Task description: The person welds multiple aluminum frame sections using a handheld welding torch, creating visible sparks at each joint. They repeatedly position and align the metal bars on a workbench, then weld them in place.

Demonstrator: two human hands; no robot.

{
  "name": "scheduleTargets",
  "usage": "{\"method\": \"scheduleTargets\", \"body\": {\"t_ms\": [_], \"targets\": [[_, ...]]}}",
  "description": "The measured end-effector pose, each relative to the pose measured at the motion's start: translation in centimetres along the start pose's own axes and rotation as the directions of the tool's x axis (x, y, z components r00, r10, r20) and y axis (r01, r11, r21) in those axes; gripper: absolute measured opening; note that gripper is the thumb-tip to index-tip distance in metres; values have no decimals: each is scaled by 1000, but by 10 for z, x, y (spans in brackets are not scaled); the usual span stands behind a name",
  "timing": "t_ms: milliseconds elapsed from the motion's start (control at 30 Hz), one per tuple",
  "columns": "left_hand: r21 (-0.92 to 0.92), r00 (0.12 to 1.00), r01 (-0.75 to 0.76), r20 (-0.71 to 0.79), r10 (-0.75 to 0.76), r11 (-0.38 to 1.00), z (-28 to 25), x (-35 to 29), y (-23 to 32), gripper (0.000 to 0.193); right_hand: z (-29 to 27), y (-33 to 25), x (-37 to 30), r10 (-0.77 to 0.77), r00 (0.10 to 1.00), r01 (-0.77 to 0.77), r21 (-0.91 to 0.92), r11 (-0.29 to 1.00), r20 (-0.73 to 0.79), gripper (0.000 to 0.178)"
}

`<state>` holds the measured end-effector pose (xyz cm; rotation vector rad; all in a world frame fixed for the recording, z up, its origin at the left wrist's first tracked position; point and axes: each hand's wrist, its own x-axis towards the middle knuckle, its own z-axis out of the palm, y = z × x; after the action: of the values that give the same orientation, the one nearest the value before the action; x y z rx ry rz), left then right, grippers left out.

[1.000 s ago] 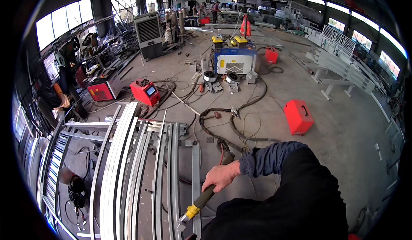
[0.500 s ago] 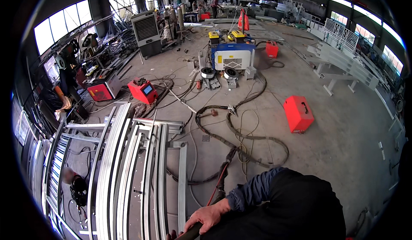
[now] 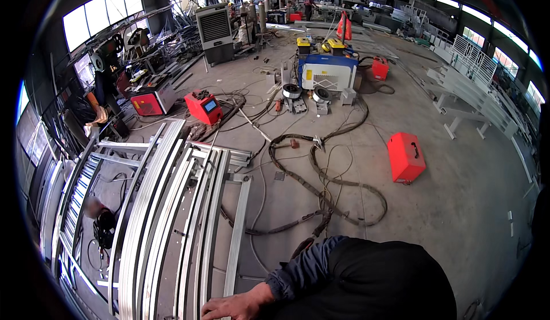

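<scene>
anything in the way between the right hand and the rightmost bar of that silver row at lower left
Nothing visible: the right hand overlaps the bottom end of the rightmost silver bar in the picture, with no object showing between them. Whether it touches the bar is unclear.

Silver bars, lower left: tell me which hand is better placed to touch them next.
Probably the right: the right hand shows over the near part of the silver bars, though contact is unclear. The left hand is out of view.
</scene>
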<state>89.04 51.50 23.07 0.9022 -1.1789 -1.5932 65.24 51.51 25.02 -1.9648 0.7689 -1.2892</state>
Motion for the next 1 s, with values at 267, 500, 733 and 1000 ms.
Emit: {"method": "scheduleTargets", "body": {"t_ms": [267, 500, 733, 1000], "targets": [[327, 995, 51, -98, -20, 944, -151, -47, 32, 43, 170, -22, 157, 65, 925, -129, 149, 980, 373, 80], [111, 968, 108, 214, -130, 988, -285, -67, 87, 49, 332, -14, 241, 285, 682, -665, 409, 625, 674, 66], [432, 929, 1, 333, -161, 902, -361, -75, 96, 59, 380, -5, 250, 305, 723, -671, 525, 523, 620, 65], [831, 981, 110, -3, -193, 545, -485, -80, -7, 79, 391, -6, 273, 383, 814, -579, 553, 599, 438, 78]]}}
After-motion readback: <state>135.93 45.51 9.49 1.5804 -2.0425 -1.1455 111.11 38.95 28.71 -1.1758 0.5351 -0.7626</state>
